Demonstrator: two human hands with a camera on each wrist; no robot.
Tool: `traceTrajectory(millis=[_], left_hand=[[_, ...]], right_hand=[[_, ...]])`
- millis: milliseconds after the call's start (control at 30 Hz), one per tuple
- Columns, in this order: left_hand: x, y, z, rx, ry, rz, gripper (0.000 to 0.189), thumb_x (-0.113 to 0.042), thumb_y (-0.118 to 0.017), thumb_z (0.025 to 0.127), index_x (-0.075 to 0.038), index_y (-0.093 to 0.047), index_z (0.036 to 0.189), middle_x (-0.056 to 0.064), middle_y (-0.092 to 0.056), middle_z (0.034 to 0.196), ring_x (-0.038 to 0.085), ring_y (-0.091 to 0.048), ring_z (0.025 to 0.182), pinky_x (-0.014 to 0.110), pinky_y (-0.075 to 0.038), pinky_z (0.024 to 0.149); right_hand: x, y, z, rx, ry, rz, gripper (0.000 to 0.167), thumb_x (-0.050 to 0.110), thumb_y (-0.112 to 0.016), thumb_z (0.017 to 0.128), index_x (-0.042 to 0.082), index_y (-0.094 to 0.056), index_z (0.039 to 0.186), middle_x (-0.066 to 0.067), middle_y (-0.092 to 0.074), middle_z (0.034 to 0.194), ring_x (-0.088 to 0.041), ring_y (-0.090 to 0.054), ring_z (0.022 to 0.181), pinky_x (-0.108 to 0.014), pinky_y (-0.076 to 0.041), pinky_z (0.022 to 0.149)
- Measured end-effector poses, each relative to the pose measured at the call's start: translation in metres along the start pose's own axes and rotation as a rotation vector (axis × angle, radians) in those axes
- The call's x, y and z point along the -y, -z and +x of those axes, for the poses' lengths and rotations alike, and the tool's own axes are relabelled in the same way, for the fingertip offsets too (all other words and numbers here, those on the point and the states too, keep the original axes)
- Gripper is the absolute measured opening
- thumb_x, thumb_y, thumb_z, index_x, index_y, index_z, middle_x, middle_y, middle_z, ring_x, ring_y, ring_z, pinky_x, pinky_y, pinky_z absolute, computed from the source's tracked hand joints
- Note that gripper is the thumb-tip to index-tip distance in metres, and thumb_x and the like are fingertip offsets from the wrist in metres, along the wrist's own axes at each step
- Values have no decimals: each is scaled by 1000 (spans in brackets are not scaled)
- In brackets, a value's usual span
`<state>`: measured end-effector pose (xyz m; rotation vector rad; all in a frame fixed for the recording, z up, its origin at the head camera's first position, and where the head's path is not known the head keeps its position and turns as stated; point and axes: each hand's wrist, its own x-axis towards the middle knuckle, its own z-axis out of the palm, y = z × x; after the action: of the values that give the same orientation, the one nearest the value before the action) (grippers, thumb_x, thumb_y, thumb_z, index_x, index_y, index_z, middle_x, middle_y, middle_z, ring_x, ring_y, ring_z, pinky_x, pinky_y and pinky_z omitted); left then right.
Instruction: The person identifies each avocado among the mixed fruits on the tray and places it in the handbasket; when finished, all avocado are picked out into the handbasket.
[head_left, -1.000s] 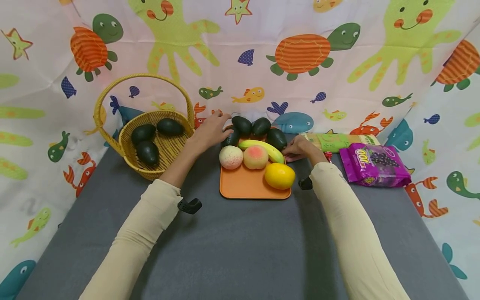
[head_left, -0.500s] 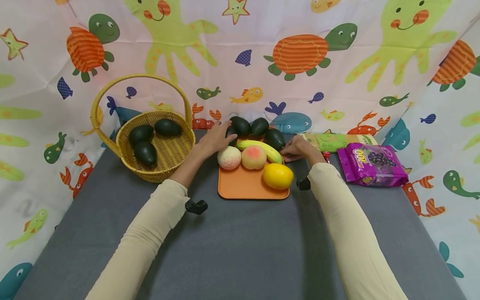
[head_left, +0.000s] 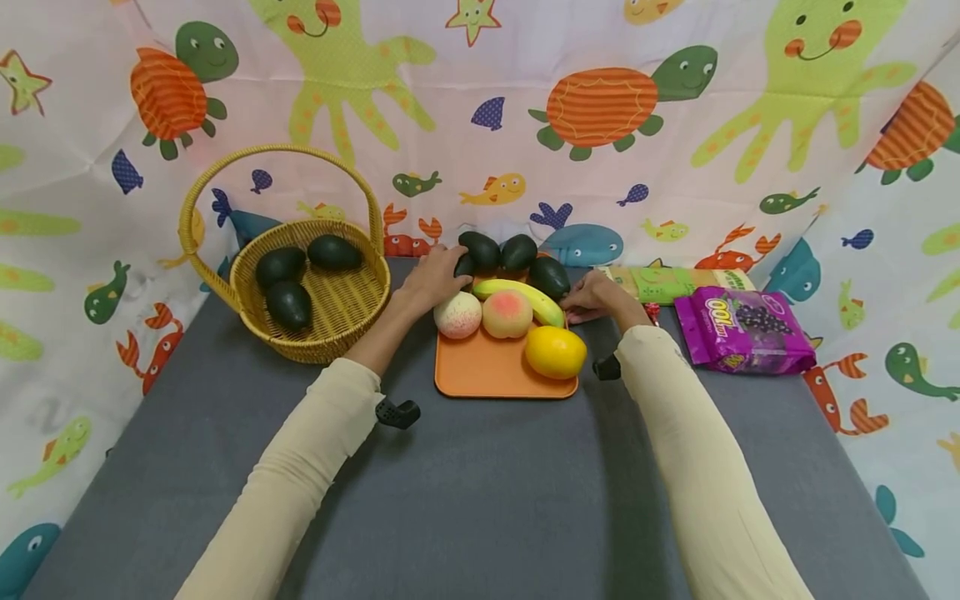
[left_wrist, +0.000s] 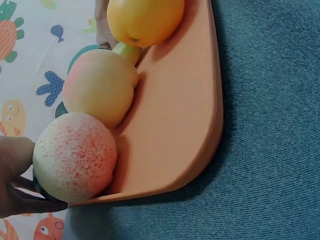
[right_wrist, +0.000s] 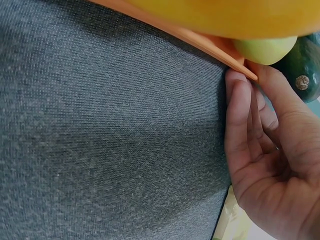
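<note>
An orange tray [head_left: 487, 371] on the grey table holds several dark green avocados [head_left: 517, 252], a banana [head_left: 521, 296], a speckled peach [head_left: 458, 316], a plain peach [head_left: 507, 313] and a yellow-orange round fruit [head_left: 556, 352]. My left hand [head_left: 433, 279] is at the tray's back left, its thumb and fingers around the leftmost avocado [head_left: 465, 267]; the speckled peach hides most of that avocado in the left wrist view. On the other side, my right hand [head_left: 596, 296] pinches the tray's right edge, with the thumb above and fingers below, as the right wrist view shows [right_wrist: 272, 145].
To the left stands a woven basket [head_left: 337, 321] with a tall handle and 3 avocados inside. A purple grape-printed packet [head_left: 746, 329] and a green-yellow packet [head_left: 667, 283] lie at the right. A patterned cloth [head_left: 480, 125] hangs behind the table.
My left hand has moved slightly right and closed in around the leftmost avocado. The right hand stays at the tray's edge, and the fruit keeps its place on the tray.
</note>
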<state>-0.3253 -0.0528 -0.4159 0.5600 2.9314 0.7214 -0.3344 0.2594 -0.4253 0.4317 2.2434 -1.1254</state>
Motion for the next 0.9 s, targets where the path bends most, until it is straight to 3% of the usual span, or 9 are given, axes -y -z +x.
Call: traceTrajectory(millis=[267,400,600,767,900], left_hand=[[-6,4,-3,-256,-138,-14,59,-21,-74,97,-9,-53,150,26,-56,138,45,-67,113,56,-57,100],[-17,11,-6,-335,-194,-44,64,-20,-76,94,-8,-51,152,26,-51,140,42,-67,108,52,-59,97],[-35,31,-17,-358,-222,-119,63,-21,-75,91,-8,-55,149,25,-48,136,38,-64,96,47,-62,85],[-41,43,-27,-328,-196,-143,60,-25,-75,88,-9,-60,143,24,-49,138,38,-64,97,47,-62,86],[-39,52,-38,-343,-190,-145,58,-27,-75,87,-9,-61,140,24,-51,137,38,-63,100,47,-62,87]], right_hand=[[4,-2,-4,-1,-3,1,15,11,-78,93,0,-73,102,-1,-71,64,-9,-72,58,-26,-63,75],[5,-3,-6,2,-7,-6,12,11,-77,93,1,-73,99,0,-71,63,-9,-72,57,-25,-63,73],[4,-2,-6,6,-2,3,14,11,-77,93,0,-72,101,0,-71,64,-8,-72,58,-26,-63,73],[3,-1,-6,4,4,10,11,11,-76,94,1,-73,99,-1,-71,63,-9,-72,58,-26,-63,72],[3,-1,-8,6,5,1,16,11,-77,94,-1,-73,105,-1,-72,63,-10,-73,59,-26,-63,75]])
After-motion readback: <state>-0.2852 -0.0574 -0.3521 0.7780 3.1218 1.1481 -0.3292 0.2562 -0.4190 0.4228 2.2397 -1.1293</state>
